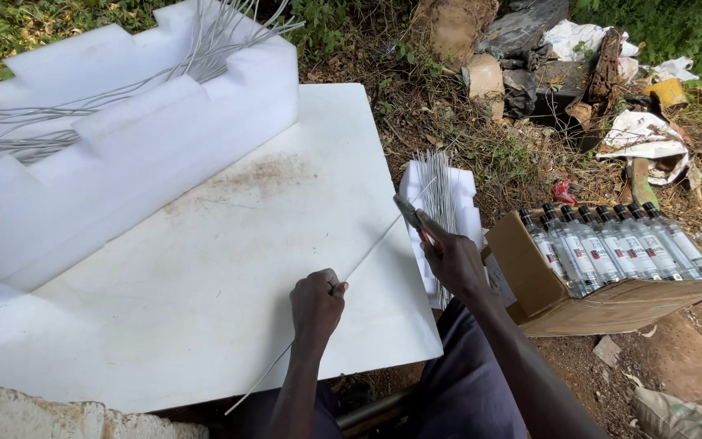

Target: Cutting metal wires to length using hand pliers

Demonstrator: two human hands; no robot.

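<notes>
My left hand (316,304) is closed around a long thin metal wire (367,254) that slants across the near edge of a white board (205,276). My right hand (453,258) grips red-handled pliers (413,218), whose jaws meet the wire near its upper end. The wire's lower end runs past the board's front edge, under my left forearm.
A big white foam block (123,154) with a bundle of long wires (83,106) lies at the back left. Cut wire pieces (442,195) rest on a small foam piece. A cardboard box (546,301) of clear bottles (611,244) stands at right. Rubbish and grass lie beyond.
</notes>
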